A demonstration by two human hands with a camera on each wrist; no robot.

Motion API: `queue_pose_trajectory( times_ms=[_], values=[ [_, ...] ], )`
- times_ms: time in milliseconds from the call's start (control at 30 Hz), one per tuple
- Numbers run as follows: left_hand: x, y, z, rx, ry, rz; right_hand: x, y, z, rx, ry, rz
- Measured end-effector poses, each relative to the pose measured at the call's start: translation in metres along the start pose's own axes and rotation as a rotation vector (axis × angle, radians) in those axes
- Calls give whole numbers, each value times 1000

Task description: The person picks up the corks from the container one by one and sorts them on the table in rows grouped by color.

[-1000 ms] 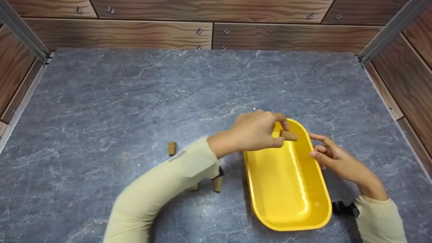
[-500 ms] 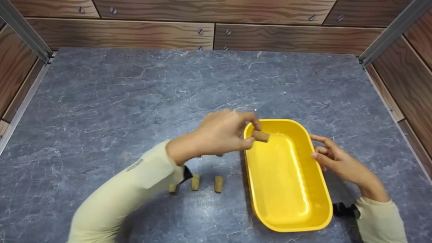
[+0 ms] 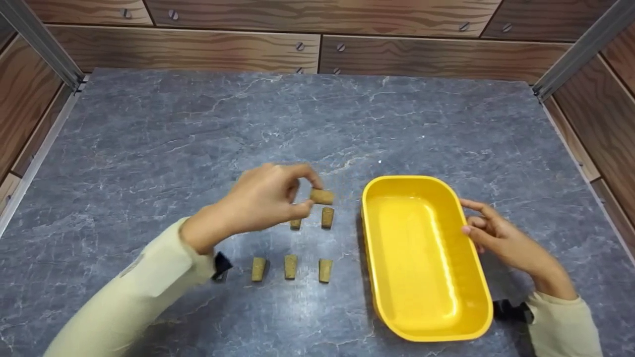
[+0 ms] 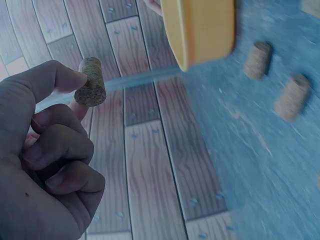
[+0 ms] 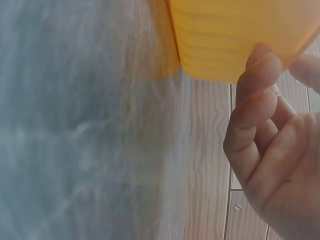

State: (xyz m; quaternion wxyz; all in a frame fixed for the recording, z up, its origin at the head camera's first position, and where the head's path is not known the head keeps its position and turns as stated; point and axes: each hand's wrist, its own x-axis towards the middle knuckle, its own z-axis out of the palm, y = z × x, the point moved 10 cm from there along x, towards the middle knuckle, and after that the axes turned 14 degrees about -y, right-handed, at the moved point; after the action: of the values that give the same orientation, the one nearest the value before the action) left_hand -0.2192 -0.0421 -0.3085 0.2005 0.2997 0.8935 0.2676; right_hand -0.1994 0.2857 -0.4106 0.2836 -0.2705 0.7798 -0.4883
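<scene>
Between thumb and index finger, my left hand [image 3: 265,196] pinches a tapered cork stopper [image 3: 322,197] above the table, left of the yellow tub [image 3: 488,297]. The left wrist view shows the same cork [image 4: 91,82] at the fingertips, the other fingers folded. My right hand [image 3: 511,243] holds the tub at its right side, thumb tip at the rim. Bent fingers [image 5: 255,107] touch the outer wall in the right wrist view. The tub's inner floor shows no corks. Two rows of corks stand left of it, including a front cork [image 3: 325,270] and a back cork [image 3: 327,218].
A grey marbled tabletop [image 3: 248,119] lies under everything. Wood-patterned panels [image 3: 198,49] and metal corner posts enclose it at the back and sides. Other front-row corks are a middle cork [image 3: 290,267] and a left cork [image 3: 258,269]. My left hand partly covers another cork [image 3: 295,224].
My left hand has moved left from over the tub to above the corks, still pinching the cork. Its forearm now uncovers more of the rows. My right hand stays at the tub.
</scene>
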Motion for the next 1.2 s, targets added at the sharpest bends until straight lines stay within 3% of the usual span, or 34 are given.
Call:
queue_pose_trajectory(
  times_ms=[233, 833, 1200],
  values=[
    [-24, -35, -3, -36, 6, -88, 0, 1, -1, 3, 3, 6],
    [-68, -141, 9, -249, 7, -273, 0, -1, 3, 31, -34, -18],
    [-76, -171, 21, -303, -4, -268, -1, -1, 1, 14, -13, -16]
  ],
)
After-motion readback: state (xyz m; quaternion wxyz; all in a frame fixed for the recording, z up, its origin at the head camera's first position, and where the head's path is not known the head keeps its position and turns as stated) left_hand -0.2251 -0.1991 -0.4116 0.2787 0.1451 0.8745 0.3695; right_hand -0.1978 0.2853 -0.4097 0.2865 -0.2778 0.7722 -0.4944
